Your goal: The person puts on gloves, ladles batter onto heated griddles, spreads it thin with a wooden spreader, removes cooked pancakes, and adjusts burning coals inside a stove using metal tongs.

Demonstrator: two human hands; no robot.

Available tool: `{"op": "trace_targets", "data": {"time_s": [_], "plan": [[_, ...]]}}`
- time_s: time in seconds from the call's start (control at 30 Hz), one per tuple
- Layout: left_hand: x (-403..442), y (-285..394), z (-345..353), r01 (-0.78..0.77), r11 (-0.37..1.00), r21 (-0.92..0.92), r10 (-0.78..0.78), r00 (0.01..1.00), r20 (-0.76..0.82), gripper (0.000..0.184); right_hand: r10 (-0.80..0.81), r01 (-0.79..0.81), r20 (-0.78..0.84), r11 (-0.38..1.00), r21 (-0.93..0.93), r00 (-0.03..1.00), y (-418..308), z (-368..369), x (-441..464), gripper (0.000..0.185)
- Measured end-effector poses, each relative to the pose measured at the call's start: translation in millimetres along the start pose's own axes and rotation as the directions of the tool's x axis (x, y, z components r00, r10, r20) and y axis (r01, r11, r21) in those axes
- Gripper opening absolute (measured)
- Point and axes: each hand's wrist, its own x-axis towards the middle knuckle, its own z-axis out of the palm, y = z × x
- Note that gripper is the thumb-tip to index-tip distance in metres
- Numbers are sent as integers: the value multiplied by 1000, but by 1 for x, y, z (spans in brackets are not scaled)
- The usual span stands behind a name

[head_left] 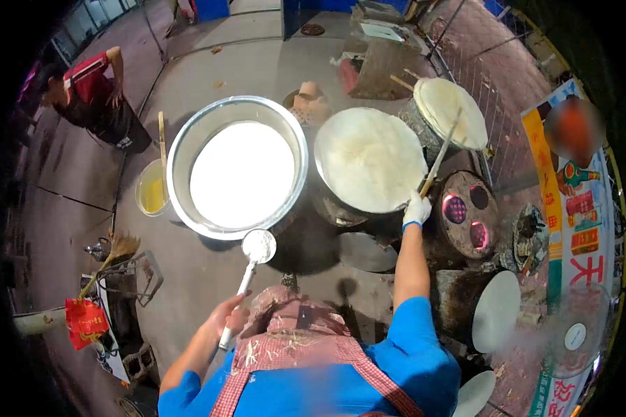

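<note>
My left hand (pixel 231 316) is wrapped round the white handle of a ladle (pixel 259 246), whose bowl holds white batter, just below the rim of a large metal basin (pixel 181 201). White batter (pixel 242 175) lies inside the basin. My right hand (pixel 417 209), in a white glove, is closed on a long wooden stick (pixel 442 156) that points up and to the right. The glove is at the lower right edge of a round griddle covered by a thin pale sheet (pixel 371 160).
Beyond the stick is another round pale stack (pixel 452 111). A stove with glowing holes (pixel 474 212) stands right of my glove. At left are a bowl of yellow liquid (pixel 151 189) and a person in red (pixel 94 97). Round pale lids (pixel 496 311) lean at lower right.
</note>
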Motion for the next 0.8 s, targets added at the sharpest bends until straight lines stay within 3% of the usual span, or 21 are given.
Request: {"op": "trace_targets", "data": {"time_s": [0.07,0.1,0.2,0.23,0.27,0.3,0.33,0.37,0.4,0.43,0.47,0.5,0.53,0.6,0.67,0.73,0.8], "plan": [[-5,16,-5,-4,1000,-12,5,1000,28,27,-59,54,-41,991,-125,997,31,17,45,43],[-8,22,-4,-18,1000,-6,18,1000,7,27,-36,31,-26,983,-183,999,9,15,28,50],[-12,35,9,-28,1000,3,28,997,-65,25,-235,164,-75,841,-515,969,-22,7,-11,49],[-10,42,18,-20,1000,8,21,995,-93,24,-196,115,-76,802,-587,978,-37,3,-35,45],[-5,49,28,-16,1000,15,17,993,-117,22,-227,188,8,785,-590,974,-30,-5,-46,44],[2,57,40,-22,998,63,30,990,-139,24,-219,232,82,865,-445,972,0,-14,-45,41],[12,63,58,-29,993,110,50,981,-186,23,-25,55,178,985,-166,984,-41,-20,-98,38],[23,68,77,-36,987,156,72,970,-233,21,39,-51,210,997,52,977,-25,-25,-113,33],[34,69,100,-68,957,282,122,977,-176,20,122,-164,273,977,135,954,-19,-37,-132,32],[51,73,119,-29,943,332,70,991,-111,24,144,-194,314,972,135,939,-8,-49,-148,32],[60,65,158,-107,919,380,141,988,-62,46,251,-286,314,956,67,916,-14,-58,-168,31],[77,64,180,-141,826,546,135,990,51,56,262,-294,333,954,48,906,-4,-68,-175,34],[101,67,197,-110,880,461,49,988,144,43,272,-301,353,953,29,895,6,-76,-180,37],[152,61,234,-289,813,505,215,956,201,22,147,-181,375,982,57,915,9,-84,-191,46],[204,61,257,-378,778,502,285,924,254,16,101,-107,400,994,-8,911,6,-90,-192,50],[237,55,280,-351,821,450,360,930,69,16,132,-129,431,991,-35,893,10,-92,-186,44],[246,49,285,-391,778,492,419,906,56,17,137,-111,458,990,-84,878,4,-91,-184,40]]}}
